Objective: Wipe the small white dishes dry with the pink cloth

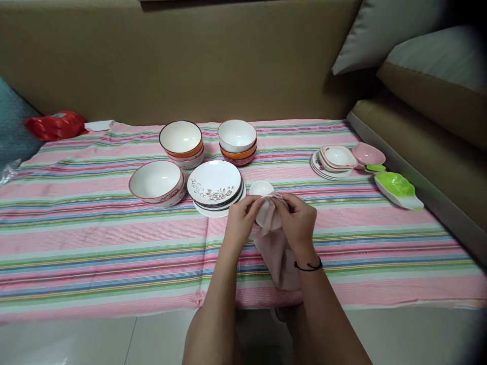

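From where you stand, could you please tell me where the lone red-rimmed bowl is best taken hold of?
Take the bowl by its rim, on the left or near side, coming from above. It stands upright with its mouth open, and the plates crowd its right side, while bare tablecloth lies left of it.

Soft, even indoor light, slightly dim, warm-greenish cast. No hard shadows, only faint soft ones under the bowls (180, 138) and the floral plate (214, 183). Mild sheen on the plate glaze and on the floor tiles (114, 339), nothing blown out. Centre is sharp: left hand (239, 220), right hand (299, 220) and pink cloth (277, 253) all crisp. Wide-angle bowing at the edges; the striped tablecloth (95, 238) curves along its front edge. Heavy dark vignette down the right side and bottom-right corner. The pillows (384, 30) look soft.
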Demonstrator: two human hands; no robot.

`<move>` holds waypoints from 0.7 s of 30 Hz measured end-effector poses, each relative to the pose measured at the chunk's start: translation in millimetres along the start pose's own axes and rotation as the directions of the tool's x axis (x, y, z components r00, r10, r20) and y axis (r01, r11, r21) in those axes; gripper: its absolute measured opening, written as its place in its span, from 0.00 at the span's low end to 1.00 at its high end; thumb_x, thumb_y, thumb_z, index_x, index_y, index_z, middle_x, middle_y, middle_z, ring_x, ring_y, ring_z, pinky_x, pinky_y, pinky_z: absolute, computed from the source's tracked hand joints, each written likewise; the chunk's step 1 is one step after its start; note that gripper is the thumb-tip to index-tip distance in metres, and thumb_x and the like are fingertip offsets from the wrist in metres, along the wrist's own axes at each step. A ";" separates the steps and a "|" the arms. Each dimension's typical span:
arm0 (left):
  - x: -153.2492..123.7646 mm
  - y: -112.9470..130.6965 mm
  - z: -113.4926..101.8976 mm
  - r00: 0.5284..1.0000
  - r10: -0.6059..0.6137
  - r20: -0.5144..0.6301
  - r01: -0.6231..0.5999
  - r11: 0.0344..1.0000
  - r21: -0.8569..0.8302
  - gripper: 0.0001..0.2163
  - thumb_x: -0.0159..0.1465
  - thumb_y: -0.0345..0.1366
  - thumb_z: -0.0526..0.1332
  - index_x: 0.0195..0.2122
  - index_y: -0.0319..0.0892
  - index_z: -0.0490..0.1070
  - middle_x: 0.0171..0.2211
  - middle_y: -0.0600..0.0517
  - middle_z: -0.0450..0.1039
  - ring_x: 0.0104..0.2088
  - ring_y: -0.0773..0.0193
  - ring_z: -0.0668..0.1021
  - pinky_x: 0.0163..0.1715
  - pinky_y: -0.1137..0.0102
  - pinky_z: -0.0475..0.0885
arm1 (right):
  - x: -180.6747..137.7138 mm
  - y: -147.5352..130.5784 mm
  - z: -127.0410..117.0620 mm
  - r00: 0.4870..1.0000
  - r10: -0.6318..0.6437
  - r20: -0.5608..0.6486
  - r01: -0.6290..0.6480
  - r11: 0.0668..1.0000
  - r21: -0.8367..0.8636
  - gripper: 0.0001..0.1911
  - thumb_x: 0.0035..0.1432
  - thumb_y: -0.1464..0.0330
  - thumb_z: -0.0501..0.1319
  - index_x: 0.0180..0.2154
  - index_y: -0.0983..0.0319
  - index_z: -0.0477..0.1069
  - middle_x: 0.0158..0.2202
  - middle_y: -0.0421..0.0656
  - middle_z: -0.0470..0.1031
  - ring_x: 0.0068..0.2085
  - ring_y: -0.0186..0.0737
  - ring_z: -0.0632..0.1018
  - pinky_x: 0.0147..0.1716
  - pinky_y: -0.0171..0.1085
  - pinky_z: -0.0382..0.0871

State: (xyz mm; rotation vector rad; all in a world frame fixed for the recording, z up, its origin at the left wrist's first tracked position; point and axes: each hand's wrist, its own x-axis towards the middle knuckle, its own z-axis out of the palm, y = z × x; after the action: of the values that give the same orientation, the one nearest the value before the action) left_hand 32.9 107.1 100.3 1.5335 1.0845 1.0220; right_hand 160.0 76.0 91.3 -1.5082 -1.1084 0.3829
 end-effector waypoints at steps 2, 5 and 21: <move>-0.4 -0.3 1.3 0.999 -0.052 0.007 0.052 0.992 -0.116 0.14 0.60 0.45 0.58 0.40 0.40 0.71 0.29 0.52 0.72 0.29 0.67 0.72 0.25 0.75 0.66 | 0.1 -0.4 -0.3 1.000 0.008 -0.025 -0.008 1.000 -0.020 0.13 0.55 0.64 0.59 0.38 0.62 0.77 0.34 0.44 0.80 0.35 0.42 0.78 0.36 0.38 0.71; -0.9 -2.3 2.3 0.995 -0.085 0.060 0.097 0.965 -0.243 0.15 0.59 0.45 0.60 0.41 0.40 0.68 0.29 0.52 0.72 0.28 0.66 0.73 0.23 0.75 0.67 | 1.0 2.5 -0.6 0.998 0.031 -0.062 -0.031 0.999 0.008 0.14 0.57 0.66 0.56 0.42 0.62 0.76 0.40 0.45 0.79 0.41 0.43 0.78 0.42 0.41 0.70; 0.5 -4.6 -3.9 0.999 -0.018 0.030 0.021 0.992 -0.121 0.14 0.59 0.44 0.59 0.38 0.40 0.75 0.34 0.49 0.76 0.30 0.65 0.75 0.26 0.74 0.69 | 1.3 1.6 -2.1 0.998 -0.016 0.055 0.013 0.998 0.056 0.12 0.54 0.65 0.59 0.38 0.60 0.78 0.36 0.43 0.79 0.37 0.42 0.78 0.38 0.39 0.71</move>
State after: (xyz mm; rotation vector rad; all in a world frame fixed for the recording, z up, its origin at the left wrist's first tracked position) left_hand 28.5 109.1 96.6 1.4328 0.9974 1.0309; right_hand 162.9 76.1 90.8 -1.4480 -1.1426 0.4446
